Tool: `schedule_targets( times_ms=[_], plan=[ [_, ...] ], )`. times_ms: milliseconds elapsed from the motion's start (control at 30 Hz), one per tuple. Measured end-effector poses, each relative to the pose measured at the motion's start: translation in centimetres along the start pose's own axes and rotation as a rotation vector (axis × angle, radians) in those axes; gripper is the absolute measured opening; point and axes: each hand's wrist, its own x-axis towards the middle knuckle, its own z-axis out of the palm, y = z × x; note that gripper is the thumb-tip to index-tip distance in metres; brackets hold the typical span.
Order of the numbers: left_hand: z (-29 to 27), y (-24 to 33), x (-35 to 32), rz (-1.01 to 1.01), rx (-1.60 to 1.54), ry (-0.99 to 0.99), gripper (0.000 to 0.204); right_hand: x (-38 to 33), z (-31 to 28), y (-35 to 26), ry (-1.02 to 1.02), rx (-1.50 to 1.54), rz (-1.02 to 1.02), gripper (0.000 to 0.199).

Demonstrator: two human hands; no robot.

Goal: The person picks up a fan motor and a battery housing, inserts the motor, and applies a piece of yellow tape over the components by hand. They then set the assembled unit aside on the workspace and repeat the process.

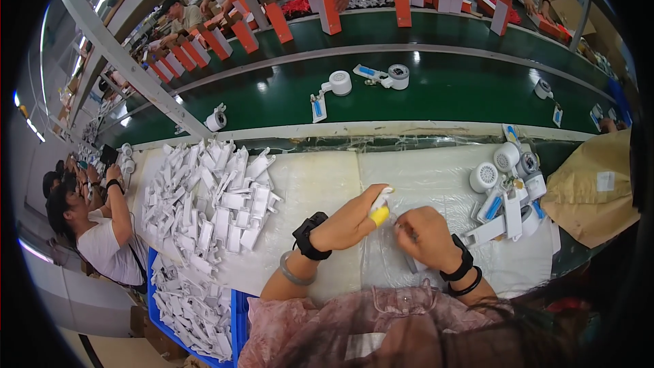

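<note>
- Working at the white padded bench (320, 184), the left hand (347, 221) pinched a small white plastic piece (381, 197), its grip narrow, a yellow cot on one fingertip.
- The right hand (426, 235) closed its grip on a clear plastic sleeve (395, 252) just beside.
- Judged step: fitting piece to sleeve; the next move called for fine alignment.
- A heap of white plastic brackets (211, 201) lay left; round white devices (507, 187) lay right.
</note>
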Motion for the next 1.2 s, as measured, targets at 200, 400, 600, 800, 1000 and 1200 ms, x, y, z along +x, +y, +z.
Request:
schedule_targets(
  times_ms=[200, 400, 600, 800, 1000, 1200],
  plan=[
    [1.3, -1.1, 1.4, -0.212, -0.468, 0.124, 0.033, 0.3, 0.5, 0.9, 0.281, 0.207, 0.211, 0.011],
    [2.0, -1.3, 1.8, -0.370, -0.776, 0.188, 0.035, 0.7, 0.5, 0.9, 0.343, 0.232, 0.103, 0.019],
    [2.7, -2.0, 1.6, -0.282, -0.745, 0.114, 0.038, 0.6, 0.8, 0.9, 0.396, 0.170, 0.058, 0.020],
    [3.3, -1.0, 1.4, -0.178, -0.760, 0.043, 0.036, 0.7, 0.4, 1.1, 0.340, 0.138, -0.088, 0.020],
    [3.7, -1.3, 1.2, -0.126, -0.668, 0.035, 0.032, 0.5, 0.4, 1.2, 0.371, 0.121, -0.081, 0.023],
    [3.6, -1.0, 0.9, -0.098, -0.539, 0.010, 0.039, 0.6, 0.4, 1.2, 0.390, 0.090, -0.099, 0.024]
  ],
)
